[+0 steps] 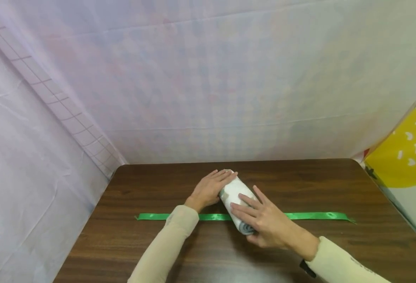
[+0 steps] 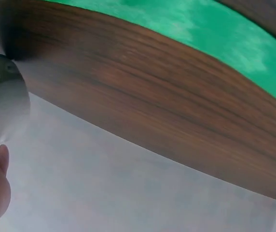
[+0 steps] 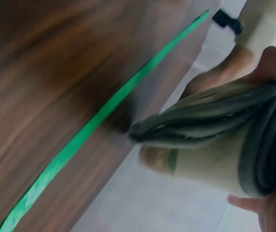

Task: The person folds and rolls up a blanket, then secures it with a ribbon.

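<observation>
Largest in our figure is the pale hanging cloth (image 1: 208,78) behind the table (image 1: 112,243), whose dark, wood-grained top carries the work. Across the table we find the green ribbon (image 1: 315,215), laid out nearly straight from side to side. Next in size comes the white roll (image 1: 234,194), set aslant near the ribbon's middle and crossing above it; whether the two touch we cannot tell.

We see the right hand (image 1: 264,220) on the roll's near part, its fingers spread over the top and the thumb curled at the near end—a partly open grip that has hold of the roll. The left hand (image 1: 209,190) grips the far part, fingers bent across the top, thumb toward the side. Smallest, we note the coiled near end (image 1: 245,228), its grey layers showing.

The step in hand, we judge, is steadying the roll over the ribbon. To do it well, we should press both ends evenly—firmly enough that the layers do not slip lengthwise—square the roll to the ribbon, and avoid dragging the ribbon askew.
</observation>
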`<state>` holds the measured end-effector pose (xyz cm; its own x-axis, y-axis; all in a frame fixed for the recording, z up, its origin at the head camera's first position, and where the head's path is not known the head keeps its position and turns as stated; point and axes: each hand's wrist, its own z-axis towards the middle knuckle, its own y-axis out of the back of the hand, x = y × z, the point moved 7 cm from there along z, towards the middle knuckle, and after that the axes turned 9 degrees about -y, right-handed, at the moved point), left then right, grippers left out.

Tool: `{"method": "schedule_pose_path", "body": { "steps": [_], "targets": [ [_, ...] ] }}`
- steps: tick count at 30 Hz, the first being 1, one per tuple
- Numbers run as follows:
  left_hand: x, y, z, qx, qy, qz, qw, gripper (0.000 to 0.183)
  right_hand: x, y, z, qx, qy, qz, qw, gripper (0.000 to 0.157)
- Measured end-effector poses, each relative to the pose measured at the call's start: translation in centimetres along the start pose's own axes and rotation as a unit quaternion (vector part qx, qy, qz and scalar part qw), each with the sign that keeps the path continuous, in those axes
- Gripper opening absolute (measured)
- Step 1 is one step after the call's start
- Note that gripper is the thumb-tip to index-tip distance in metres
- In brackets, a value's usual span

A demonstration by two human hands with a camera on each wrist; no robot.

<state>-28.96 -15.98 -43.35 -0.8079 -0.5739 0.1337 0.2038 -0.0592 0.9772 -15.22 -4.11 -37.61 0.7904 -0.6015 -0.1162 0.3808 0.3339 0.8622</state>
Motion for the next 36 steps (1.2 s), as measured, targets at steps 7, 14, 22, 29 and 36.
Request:
{"method": "schedule_pose_path", "body": {
  "steps": [7, 14, 22, 29, 36],
  "targets": [
    [-1.5, -0.2, 1.0, -0.009, -0.034, 0.024, 0.9991, 0.078, 2.0, -0.8, -0.5, 0.063, -0.011, -0.013, 0.998, 0.081],
    [-2.4, -1.1, 1.8, 0.019, -0.039, 0.045, 0.9980, 0.073, 2.9, -1.8, -1.1, 0.116, -0.024, -0.022, 0.993, 0.078],
    [-3.0, -1.7, 2.0, 0.050, -0.047, 0.054, 0.9961, 0.074, 3.5, -2.3, -1.6, 0.116, -0.020, -0.042, 0.992, 0.078],
    [-3.5, -2.4, 1.7, 0.087, -0.059, 0.076, 0.9915, 0.071, 4.0, -3.6, -2.0, 0.126, -0.003, -0.036, 0.991, 0.077],
    [-3.9, -2.8, 1.3, 0.116, -0.061, 0.103, 0.9860, 0.067, 4.6, -4.6, -2.2, 0.131, 0.007, -0.015, 0.991, 0.071]
  ]
}}
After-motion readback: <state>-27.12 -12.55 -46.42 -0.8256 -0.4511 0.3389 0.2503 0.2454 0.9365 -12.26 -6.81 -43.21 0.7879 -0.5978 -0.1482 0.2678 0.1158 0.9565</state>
